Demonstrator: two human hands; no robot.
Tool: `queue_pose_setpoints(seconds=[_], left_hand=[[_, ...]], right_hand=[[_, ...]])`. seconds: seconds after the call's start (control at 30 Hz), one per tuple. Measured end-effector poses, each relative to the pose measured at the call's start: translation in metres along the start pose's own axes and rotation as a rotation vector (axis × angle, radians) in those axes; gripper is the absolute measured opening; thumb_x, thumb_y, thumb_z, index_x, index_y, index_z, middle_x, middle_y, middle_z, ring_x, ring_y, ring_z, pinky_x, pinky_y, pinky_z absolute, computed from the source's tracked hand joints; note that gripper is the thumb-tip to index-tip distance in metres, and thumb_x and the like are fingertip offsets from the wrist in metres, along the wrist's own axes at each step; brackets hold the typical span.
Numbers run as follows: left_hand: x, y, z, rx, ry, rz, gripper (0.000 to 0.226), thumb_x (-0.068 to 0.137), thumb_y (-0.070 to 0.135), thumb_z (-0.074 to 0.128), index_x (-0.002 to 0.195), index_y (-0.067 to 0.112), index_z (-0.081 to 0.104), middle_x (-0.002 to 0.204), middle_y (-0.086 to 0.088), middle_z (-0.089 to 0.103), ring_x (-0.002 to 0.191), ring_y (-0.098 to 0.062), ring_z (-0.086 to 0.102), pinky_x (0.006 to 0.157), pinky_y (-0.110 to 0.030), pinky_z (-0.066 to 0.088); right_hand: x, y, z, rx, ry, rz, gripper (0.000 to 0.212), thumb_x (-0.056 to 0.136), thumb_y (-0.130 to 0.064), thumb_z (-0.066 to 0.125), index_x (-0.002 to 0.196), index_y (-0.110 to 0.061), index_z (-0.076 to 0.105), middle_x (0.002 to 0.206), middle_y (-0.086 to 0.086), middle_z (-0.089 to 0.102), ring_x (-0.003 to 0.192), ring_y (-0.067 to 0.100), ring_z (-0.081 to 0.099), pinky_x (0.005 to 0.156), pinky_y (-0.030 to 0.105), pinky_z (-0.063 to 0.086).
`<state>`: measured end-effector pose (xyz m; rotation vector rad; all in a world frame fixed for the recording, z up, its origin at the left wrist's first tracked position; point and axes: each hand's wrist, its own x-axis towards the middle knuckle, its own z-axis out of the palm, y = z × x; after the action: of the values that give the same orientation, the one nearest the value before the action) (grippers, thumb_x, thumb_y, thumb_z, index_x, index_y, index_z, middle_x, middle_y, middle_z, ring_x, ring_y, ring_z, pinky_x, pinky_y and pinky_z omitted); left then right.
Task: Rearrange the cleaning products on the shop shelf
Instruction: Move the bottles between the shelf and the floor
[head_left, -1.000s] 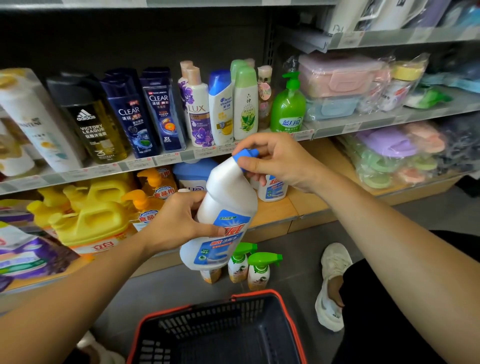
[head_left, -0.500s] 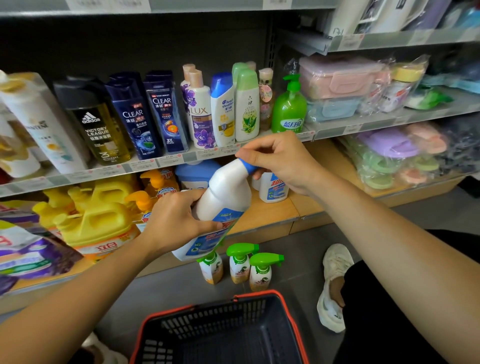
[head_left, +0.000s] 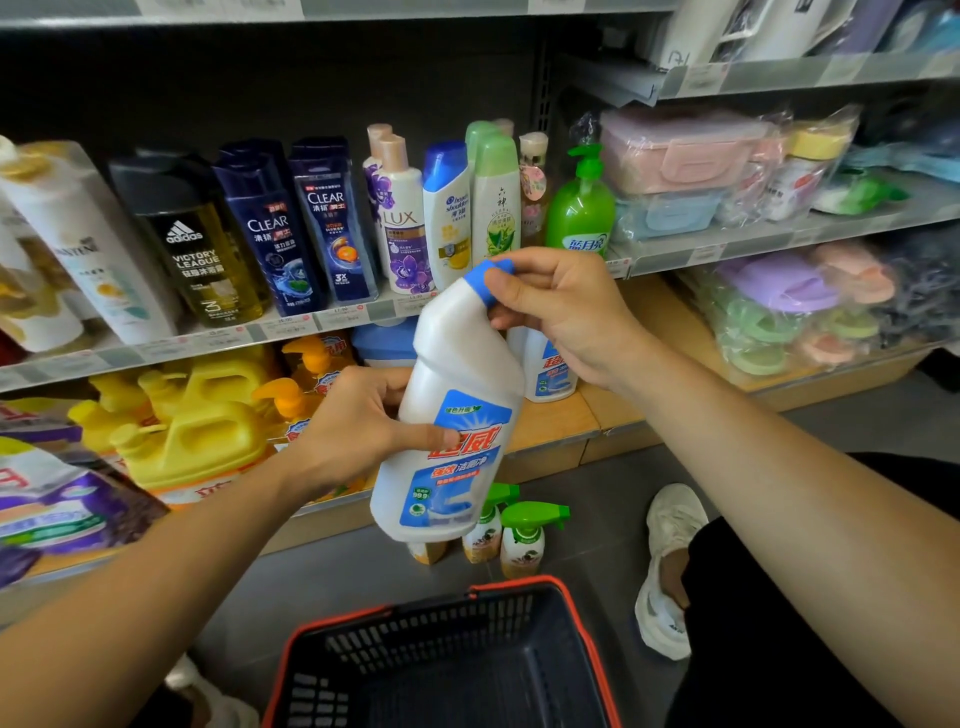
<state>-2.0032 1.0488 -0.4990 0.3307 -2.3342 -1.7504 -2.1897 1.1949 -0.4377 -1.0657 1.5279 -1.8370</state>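
Observation:
A white toilet-cleaner bottle (head_left: 457, 395) with a blue cap and a blue label is held in the air in front of the bottom shelf (head_left: 550, 421). My left hand (head_left: 358, 426) grips its body, thumb across the label. My right hand (head_left: 561, 306) pinches the blue cap at the top. A second bottle of the same kind (head_left: 545, 369) stands on the wooden bottom shelf behind my right hand, mostly hidden. Two green-topped spray bottles (head_left: 524, 535) stand on the floor below the held bottle, and a third is half hidden behind it.
A dark basket with a red rim (head_left: 467, 597) sits on the floor in front of me. Shampoo bottles (head_left: 322, 218) and a green pump bottle (head_left: 582, 208) line the middle shelf. Yellow detergent jugs (head_left: 197, 431) fill the bottom shelf's left. My white shoe (head_left: 665, 566) is at right.
The bottle was tilted leftward and lower half a second ago; now it is raised and more upright, label facing me. Both hands kept their hold.

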Motion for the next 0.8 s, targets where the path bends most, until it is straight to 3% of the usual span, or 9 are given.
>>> queue_pose_setpoints(seconds=[0.07, 0.2, 0.27, 0.33, 0.4, 0.5, 0.6, 0.7, 0.8], left_hand=[[0.000, 0.002, -0.001, -0.032, 0.046, -0.004, 0.038, 0.070, 0.022, 0.090, 0.106, 0.028, 0.078, 0.104, 0.002, 0.079, 0.093, -0.021, 0.077, 0.070, -0.031, 0.063], [-0.003, 0.009, -0.003, -0.100, 0.139, 0.001, 0.038, 0.068, 0.019, 0.089, 0.104, 0.021, 0.078, 0.102, -0.002, 0.079, 0.092, -0.024, 0.077, 0.069, -0.034, 0.064], [-0.005, 0.014, -0.005, -0.163, 0.158, 0.029, 0.037, 0.070, 0.014, 0.087, 0.106, 0.016, 0.078, 0.103, -0.006, 0.079, 0.093, -0.026, 0.077, 0.070, -0.034, 0.063], [-0.008, 0.019, -0.006, -0.219, 0.190, 0.061, 0.037, 0.070, 0.011, 0.084, 0.106, 0.013, 0.076, 0.103, -0.007, 0.079, 0.094, -0.026, 0.077, 0.071, -0.031, 0.063], [-0.009, 0.022, -0.006, -0.268, 0.231, 0.074, 0.038, 0.071, 0.011, 0.082, 0.108, 0.010, 0.074, 0.104, -0.008, 0.079, 0.096, -0.026, 0.076, 0.073, -0.031, 0.062], [-0.013, 0.025, -0.007, -0.350, 0.263, 0.075, 0.034, 0.075, 0.012, 0.077, 0.109, 0.011, 0.074, 0.107, -0.011, 0.078, 0.100, -0.028, 0.075, 0.077, -0.033, 0.062], [-0.016, 0.025, -0.012, -0.397, 0.263, 0.079, 0.036, 0.079, 0.013, 0.073, 0.115, 0.009, 0.071, 0.114, -0.012, 0.076, 0.106, -0.028, 0.073, 0.082, -0.036, 0.061], [-0.018, 0.029, -0.019, -0.279, 0.272, 0.084, 0.040, 0.083, 0.020, 0.072, 0.122, 0.010, 0.067, 0.118, -0.007, 0.075, 0.111, -0.025, 0.072, 0.084, -0.036, 0.062], [-0.021, 0.030, -0.021, 0.008, 0.454, -0.029, 0.029, 0.082, 0.038, 0.075, 0.101, 0.016, 0.076, 0.096, -0.002, 0.079, 0.092, -0.023, 0.076, 0.082, -0.048, 0.063]], right_hand=[[-0.002, 0.001, 0.000, -0.023, 0.039, 0.002, 0.026, 0.094, -0.006, 0.063, 0.118, 0.005, 0.065, 0.089, 0.013, 0.074, 0.071, 0.017, 0.069, 0.069, 0.025, 0.058], [-0.006, 0.009, -0.002, -0.253, 0.022, 0.022, 0.030, 0.090, -0.009, 0.070, 0.118, 0.000, 0.068, 0.109, 0.016, 0.073, 0.101, 0.025, 0.070, 0.091, 0.038, 0.058], [-0.008, 0.015, -0.003, -0.222, -0.065, 0.146, 0.040, 0.085, -0.024, 0.074, 0.121, -0.008, 0.067, 0.114, 0.009, 0.073, 0.108, 0.022, 0.069, 0.093, 0.041, 0.057], [-0.011, 0.021, -0.007, -0.178, -0.193, 0.243, 0.049, 0.074, -0.032, 0.078, 0.119, -0.016, 0.067, 0.112, 0.000, 0.075, 0.108, 0.015, 0.069, 0.087, 0.034, 0.058], [-0.017, 0.028, -0.008, -0.217, -0.362, 0.305, 0.052, 0.066, -0.027, 0.087, 0.113, -0.024, 0.067, 0.109, -0.006, 0.075, 0.107, 0.011, 0.069, 0.085, 0.028, 0.058], [-0.028, 0.047, -0.002, -0.261, -0.467, 0.351, 0.056, 0.068, -0.013, 0.090, 0.118, -0.021, 0.064, 0.117, -0.001, 0.073, 0.112, 0.016, 0.068, 0.092, 0.036, 0.058], [-0.033, 0.059, 0.009, -0.134, -0.377, 0.312, 0.056, 0.069, -0.006, 0.087, 0.119, -0.016, 0.063, 0.117, 0.004, 0.073, 0.111, 0.021, 0.069, 0.093, 0.040, 0.058], [-0.037, 0.060, 0.017, -0.139, -0.222, 0.229, 0.053, 0.065, -0.006, 0.090, 0.111, -0.017, 0.067, 0.108, 0.000, 0.076, 0.102, 0.017, 0.072, 0.085, 0.034, 0.060], [-0.038, 0.051, 0.021, -0.338, -0.080, 0.153, 0.055, 0.061, -0.015, 0.095, 0.110, -0.013, 0.069, 0.103, 0.000, 0.077, 0.096, 0.015, 0.073, 0.082, 0.038, 0.061]])
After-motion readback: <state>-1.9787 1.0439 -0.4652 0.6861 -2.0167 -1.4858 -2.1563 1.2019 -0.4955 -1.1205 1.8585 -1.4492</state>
